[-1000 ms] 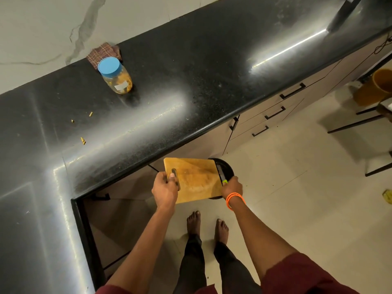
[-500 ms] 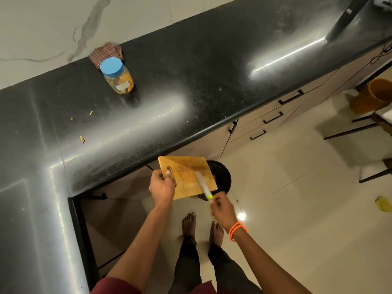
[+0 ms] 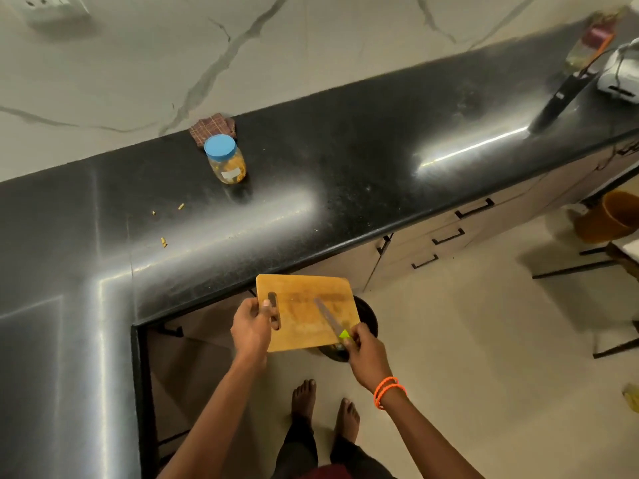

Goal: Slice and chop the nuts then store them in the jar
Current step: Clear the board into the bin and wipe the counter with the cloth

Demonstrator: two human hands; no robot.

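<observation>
A glossy black stone L-shaped counter [image 3: 345,174] met a veined marble wall [image 3: 242,46]; beige drawers [image 3: 449,233] faced pale floor tiles [image 3: 484,357].

Both forearms reach toward 12 o'clock; left hand [image 3: 251,328] curled closed at 11, right hand [image 3: 367,354] fisted at 1.

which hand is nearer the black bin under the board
Right. The right hand holds the knife directly over the black bin; the left hand grips the board's far handle end.

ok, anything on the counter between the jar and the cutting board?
In the head view, nothing: bare black counter between the blue-lidded jar and the cutting board. The few nut bits lie off to the left.
</observation>
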